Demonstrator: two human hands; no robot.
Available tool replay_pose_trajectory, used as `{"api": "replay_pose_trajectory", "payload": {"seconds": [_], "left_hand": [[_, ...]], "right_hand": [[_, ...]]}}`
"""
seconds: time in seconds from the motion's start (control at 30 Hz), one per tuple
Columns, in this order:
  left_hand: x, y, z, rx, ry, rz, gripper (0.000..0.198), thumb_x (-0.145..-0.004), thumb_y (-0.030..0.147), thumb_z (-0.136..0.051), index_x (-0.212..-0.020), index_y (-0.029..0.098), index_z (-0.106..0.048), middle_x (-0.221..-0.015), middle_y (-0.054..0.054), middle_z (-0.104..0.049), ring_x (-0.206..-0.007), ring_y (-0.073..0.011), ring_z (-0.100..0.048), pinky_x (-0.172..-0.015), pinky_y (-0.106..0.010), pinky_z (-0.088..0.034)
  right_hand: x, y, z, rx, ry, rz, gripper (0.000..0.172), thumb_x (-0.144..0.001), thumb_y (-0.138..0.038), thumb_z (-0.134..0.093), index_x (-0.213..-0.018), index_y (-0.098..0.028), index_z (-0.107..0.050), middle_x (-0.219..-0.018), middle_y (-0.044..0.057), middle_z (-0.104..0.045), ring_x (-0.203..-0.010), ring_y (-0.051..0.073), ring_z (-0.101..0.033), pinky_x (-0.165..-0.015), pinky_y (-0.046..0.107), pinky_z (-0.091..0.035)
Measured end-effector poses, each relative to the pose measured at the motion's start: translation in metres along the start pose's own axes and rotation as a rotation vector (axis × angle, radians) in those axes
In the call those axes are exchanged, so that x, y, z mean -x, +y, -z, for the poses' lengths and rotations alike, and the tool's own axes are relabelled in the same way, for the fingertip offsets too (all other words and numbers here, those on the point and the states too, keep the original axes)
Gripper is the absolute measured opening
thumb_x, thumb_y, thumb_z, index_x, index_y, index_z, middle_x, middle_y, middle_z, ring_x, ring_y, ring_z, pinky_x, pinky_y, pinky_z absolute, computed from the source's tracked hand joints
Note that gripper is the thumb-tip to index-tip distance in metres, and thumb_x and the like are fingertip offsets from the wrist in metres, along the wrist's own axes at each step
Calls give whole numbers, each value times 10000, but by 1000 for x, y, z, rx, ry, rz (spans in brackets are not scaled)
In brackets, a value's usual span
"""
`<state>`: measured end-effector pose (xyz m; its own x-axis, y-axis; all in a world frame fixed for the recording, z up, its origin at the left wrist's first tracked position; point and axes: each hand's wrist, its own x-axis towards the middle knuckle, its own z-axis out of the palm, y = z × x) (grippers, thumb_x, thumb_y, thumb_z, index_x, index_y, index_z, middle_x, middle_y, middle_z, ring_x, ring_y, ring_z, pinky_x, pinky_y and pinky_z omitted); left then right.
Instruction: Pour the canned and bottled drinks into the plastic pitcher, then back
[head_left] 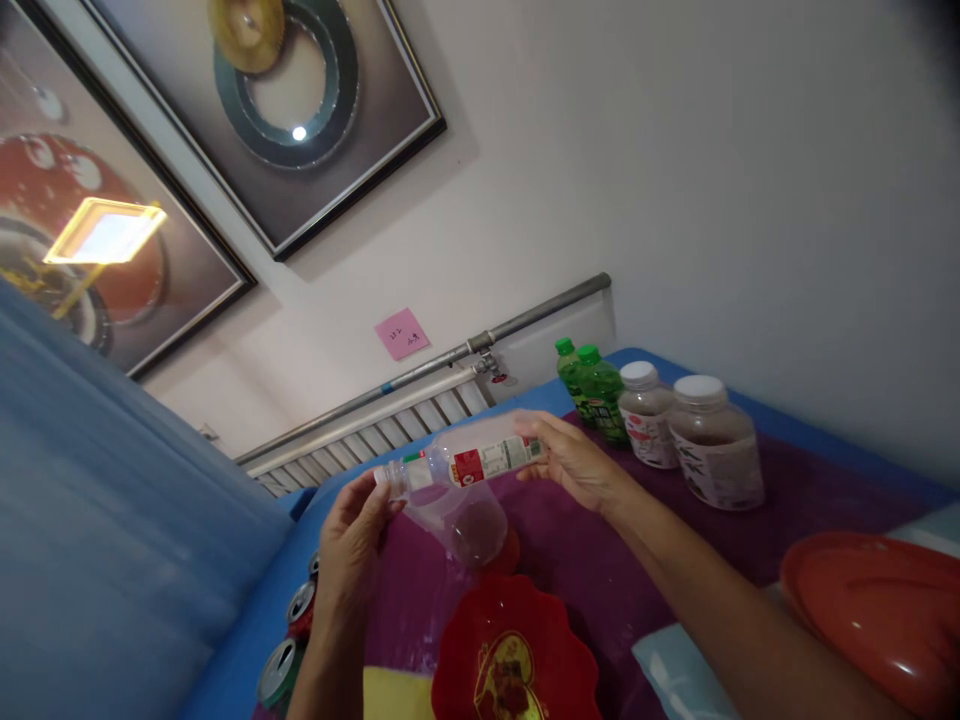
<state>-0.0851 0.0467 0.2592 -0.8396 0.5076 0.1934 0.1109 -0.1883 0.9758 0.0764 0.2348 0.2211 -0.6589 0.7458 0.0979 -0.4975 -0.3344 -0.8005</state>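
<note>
My right hand (574, 462) grips the base end of a clear plastic bottle (480, 460) with a red and white label, held sideways above the table. My left hand (352, 535) is closed around the rim of a clear plastic cup (465, 520), held tilted just under the bottle's neck. The bottle's open mouth (384, 476) points left, next to my left fingers. Below the cup a red scalloped dish (517, 650) with a gold pattern sits on the purple cloth (592, 570).
Two green bottles (596, 392) and two white-capped jars (712, 440) stand at the back of the table. A red plate (877, 610) lies at right. Cans (289, 640) sit by the blue table edge at left. A radiator (390, 430), a pipe and framed pictures are on the wall.
</note>
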Motion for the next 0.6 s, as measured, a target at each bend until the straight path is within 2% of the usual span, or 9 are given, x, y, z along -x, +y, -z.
{"api": "replay_pose_trajectory", "payload": {"seconds": [0.2, 0.43, 0.6], "left_hand": [[-5, 6, 6, 1, -80, 33, 504, -660, 384, -817, -1092, 186, -649, -752, -33, -702, -545, -110, -618, -509, -192, -492], [-8, 2, 8, -47, -75, 18, 503, -671, 383, -803, -1108, 190, -648, -739, -22, -702, -516, -104, -608, -483, -187, -476], [-7, 2, 5, -83, -84, -5, 517, -704, 450, -762, -1140, 199, -643, -776, -23, -704, -556, -108, -623, -512, -198, -494]], "right_hand": [[1, -1, 2, 32, -46, 3, 281, -742, -280, -671, -1002, -207, -592, -888, 33, -661, -729, 159, -636, -499, 221, -529], [2, -2, 5, 69, -73, 29, 314, -742, -302, -671, -1027, -205, -583, -915, 46, -654, -768, 168, -629, -509, 222, -531], [3, -1, 2, 84, -30, 34, 288, -730, -290, -666, -995, -206, -591, -904, 41, -646, -765, 167, -622, -496, 219, -525]]}}
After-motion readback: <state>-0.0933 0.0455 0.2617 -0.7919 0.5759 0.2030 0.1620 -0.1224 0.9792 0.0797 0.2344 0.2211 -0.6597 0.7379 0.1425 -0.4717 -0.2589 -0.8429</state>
